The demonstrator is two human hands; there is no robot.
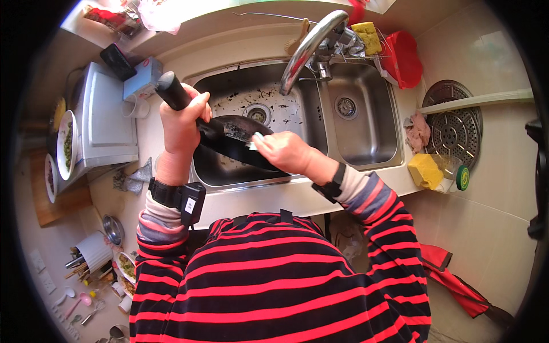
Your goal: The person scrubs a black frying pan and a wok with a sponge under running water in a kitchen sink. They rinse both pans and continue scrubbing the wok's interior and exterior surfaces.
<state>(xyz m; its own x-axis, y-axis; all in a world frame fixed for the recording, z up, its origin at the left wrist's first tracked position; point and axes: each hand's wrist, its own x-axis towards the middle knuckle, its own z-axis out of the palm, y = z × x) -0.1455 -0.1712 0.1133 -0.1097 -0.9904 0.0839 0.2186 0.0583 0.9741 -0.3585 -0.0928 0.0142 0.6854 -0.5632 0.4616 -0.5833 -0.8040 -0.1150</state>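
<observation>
My left hand (182, 124) is closed around the black handle (171, 91) of a dark frying pan (233, 146). The pan is tilted over the large left basin (302, 118) of a stainless steel sink, with part of its inner surface showing. At the pan's near right rim, my right hand (285, 150) pinches a small whitish piece (252, 146); whether it is tissue, cloth or a scraper I cannot tell. Dark scraps (233, 95) lie scattered over the basin floor around the drain strainer (257, 115).
A chrome faucet (315, 36) arches over the left basin, beside the smaller right basin (364, 141). Perforated steamer racks (450, 135), a pink cloth (417, 132) and a yellow sponge (424, 171) sit at right. On the left stand a white appliance (113, 111) and a plastic cup (136, 107).
</observation>
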